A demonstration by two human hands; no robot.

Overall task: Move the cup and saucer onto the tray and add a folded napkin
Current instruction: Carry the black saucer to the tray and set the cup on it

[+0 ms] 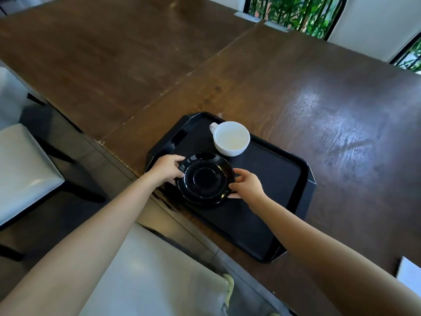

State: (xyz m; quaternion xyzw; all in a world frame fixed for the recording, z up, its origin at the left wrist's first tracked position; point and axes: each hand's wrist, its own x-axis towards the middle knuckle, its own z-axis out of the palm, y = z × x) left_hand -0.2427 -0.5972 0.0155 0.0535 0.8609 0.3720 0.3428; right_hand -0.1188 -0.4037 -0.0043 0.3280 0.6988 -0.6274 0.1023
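A glossy black saucer [205, 178] sits at the near left part of a black tray [268, 176]. My left hand [167, 168] grips the saucer's left rim and my right hand [247, 184] grips its right rim. Whether the saucer rests on the tray or hovers just above it, I cannot tell. An empty white cup [230, 138] stands upright on the tray's far end, handle pointing to the far left, apart from the saucer. A white sheet, perhaps a napkin [410, 271], lies on the table at the right edge of view.
The tray lies at the near edge of a dark wooden table [319, 92]. Pale cushioned chairs [25, 169] stand to the left and below me. A wall and windows with green plants are beyond the table's far side.
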